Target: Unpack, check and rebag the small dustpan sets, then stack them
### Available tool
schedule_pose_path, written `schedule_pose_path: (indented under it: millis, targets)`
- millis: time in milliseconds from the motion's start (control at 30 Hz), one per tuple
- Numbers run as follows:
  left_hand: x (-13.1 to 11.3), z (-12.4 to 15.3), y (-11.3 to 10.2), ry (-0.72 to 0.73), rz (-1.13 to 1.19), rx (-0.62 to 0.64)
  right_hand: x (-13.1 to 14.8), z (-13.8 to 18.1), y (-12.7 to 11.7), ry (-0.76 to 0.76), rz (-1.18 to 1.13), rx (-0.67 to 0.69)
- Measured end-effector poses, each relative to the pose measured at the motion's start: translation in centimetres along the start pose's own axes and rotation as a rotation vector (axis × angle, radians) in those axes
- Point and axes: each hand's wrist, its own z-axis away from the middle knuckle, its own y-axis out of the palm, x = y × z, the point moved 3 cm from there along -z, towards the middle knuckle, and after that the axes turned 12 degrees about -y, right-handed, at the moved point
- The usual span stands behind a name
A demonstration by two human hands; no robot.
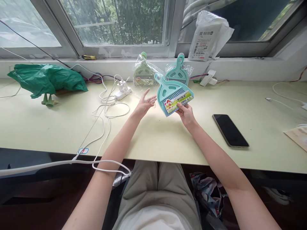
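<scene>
Head view, nearest first: our trousers (155,185) lie below the edge of the table (153,140), and a white cable (48,166) runs across our left forearm. Our phone (230,130) rests screen up on the tabletop, right of our right forearm. Ahead, our right hand (185,115) is clamped on the lower edge of a teal dustpan (178,85), thumb against its label (174,103), holding it tilted over the table. Our left hand (144,103) has its fingers spread, just beside the dustpan's left edge; we cannot tell whether they touch. We judge the handling partway: this one looks out of its wrapper, its brush (173,96) and label not yet removed. Beyond, a green pan (144,71) and another teal pan (177,74) stand by the wall, seemingly in clear plastic, so those look unopened. Farthest, a parcel (203,40) stands by the window (124,22).
</scene>
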Motion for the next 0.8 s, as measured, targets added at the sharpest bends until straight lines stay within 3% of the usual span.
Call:
schedule_pose_path:
  millis: [333, 800]
  targets:
    - [0.3, -0.6, -0.8, 0.072, -0.042, -0.108, -0.3, -0.3, -0.3, 0.022, 0.042, 0.052]
    - [-0.5, 0.0, -1.6, 0.014, -0.067, -0.129, -0.2, -0.5, -0.7, 0.020, 0.072, 0.052]
